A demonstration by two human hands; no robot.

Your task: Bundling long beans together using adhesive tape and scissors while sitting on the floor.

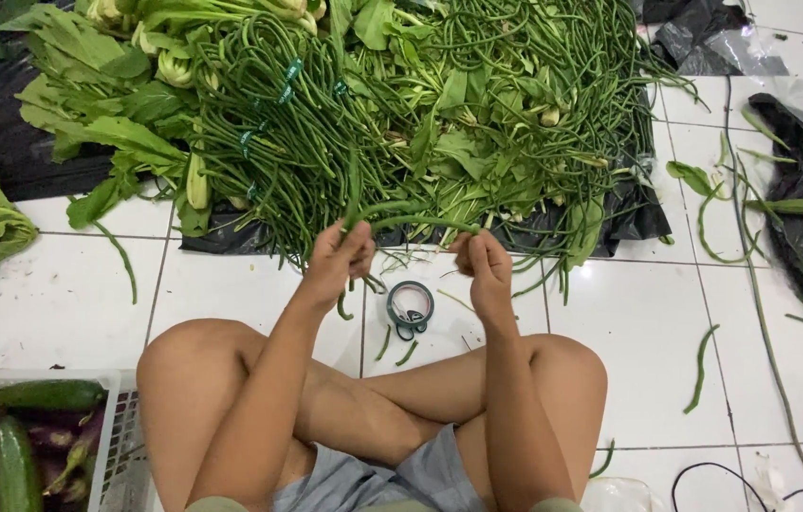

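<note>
Both hands up on a bunch of long beans, just in front of the big green pile.

Left hand [337,256] and right hand [483,261] each have their grip pinched on the long beans [401,216]; a tape roll [410,305] lies on the floor between the knees, just below the hands.

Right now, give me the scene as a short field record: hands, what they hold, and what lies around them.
left hand: closed on one end of a bunch of long beans
right hand: closed on the other end of the bunch
bunch shape: bent in an arc between the two hands
tape roll: green, flat on the white tile floor, between the hands
heap of long beans: on black plastic sheet, ahead of the hands
leafy greens: left part of the heap
white crate: lower left, holds cucumbers
</note>
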